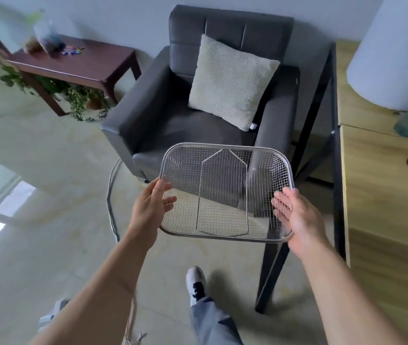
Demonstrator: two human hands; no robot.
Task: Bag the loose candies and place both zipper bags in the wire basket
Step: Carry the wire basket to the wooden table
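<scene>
- Basket of silver wire mesh, rectangular with rounded corners (225, 192), held in mid-air before a dark grey armchair (173, 108).
- Left hand (151, 205) and right hand (295, 215) grip its opposite side rims.
- Colourful loose candies (72, 51) lie on a far brown wooden table (93, 63).

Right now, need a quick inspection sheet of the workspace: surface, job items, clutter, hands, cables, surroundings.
Surface: dark wooden side table, far left, blurred.
Job's things: wire basket empty, held in mid-air; loose candies and what looks like a clear bag on the side table.
Clutter: potted plants under the side table.
Hands: left hand and right hand grip the basket's opposite sides.
Cables: grey cable on the floor.
Surroundings: grey armchair with cushion; wooden desk at right.
</scene>
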